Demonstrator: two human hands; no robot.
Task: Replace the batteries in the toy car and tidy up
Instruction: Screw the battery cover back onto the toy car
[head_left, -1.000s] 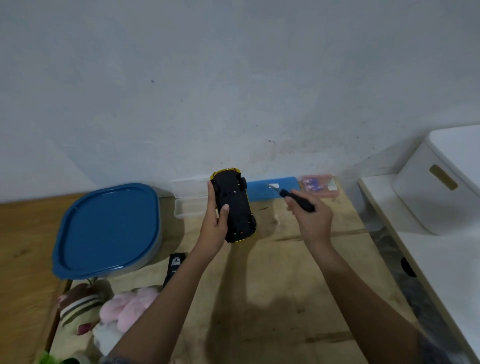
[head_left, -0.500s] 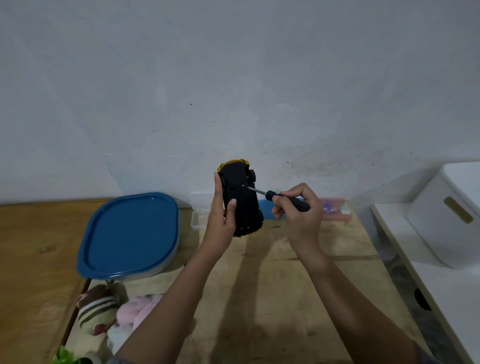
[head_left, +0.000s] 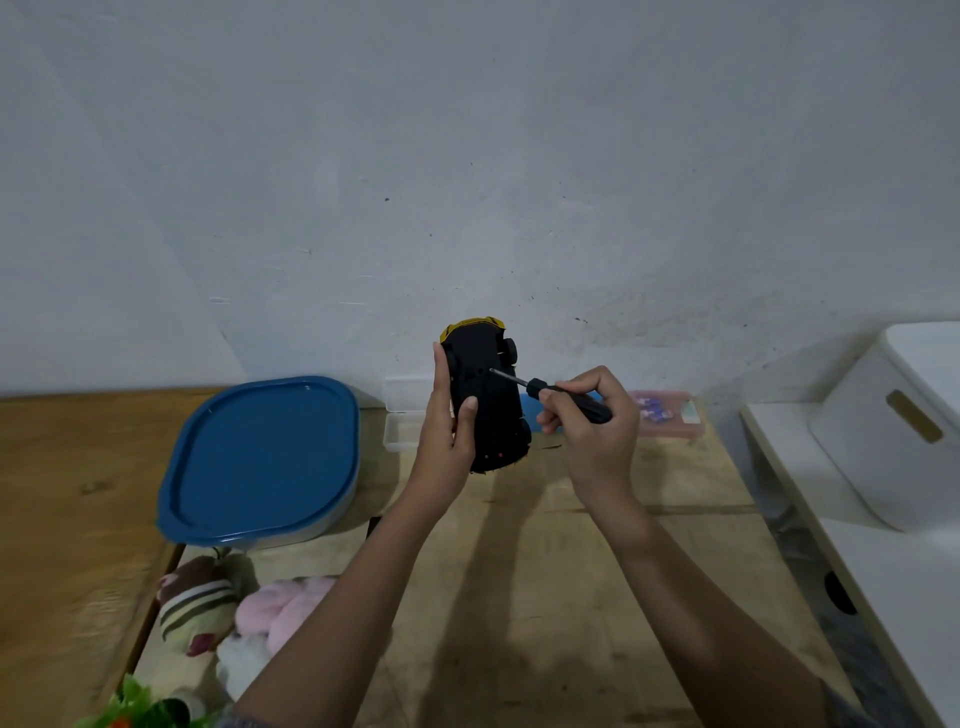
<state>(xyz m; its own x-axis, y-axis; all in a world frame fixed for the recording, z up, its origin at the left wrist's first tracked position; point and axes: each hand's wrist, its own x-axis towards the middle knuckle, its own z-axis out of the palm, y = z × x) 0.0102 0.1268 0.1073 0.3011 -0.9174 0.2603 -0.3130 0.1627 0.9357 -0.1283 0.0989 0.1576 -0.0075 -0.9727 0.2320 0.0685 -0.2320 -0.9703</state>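
My left hand (head_left: 451, 426) grips a yellow toy car (head_left: 488, 395), held upright above the table with its black underside turned toward me. My right hand (head_left: 592, 421) holds a small black-handled screwdriver (head_left: 558, 395); its metal tip touches the upper part of the car's underside. A pink clear case (head_left: 667, 413) holding small purple items lies on the table behind my right hand. A blue flat object (head_left: 527, 402) shows behind the car, mostly hidden.
A blue-lidded container (head_left: 260, 457) sits at the left on the wooden table (head_left: 545, 597). A clear open box (head_left: 402, 421) stands by the wall. Plush toys (head_left: 234, 618) lie at the lower left. A white bin (head_left: 893, 421) rests on a white shelf at the right.
My right hand brought the screwdriver leftward until its tip met the car's underside. The car was raised and the view tilted up.
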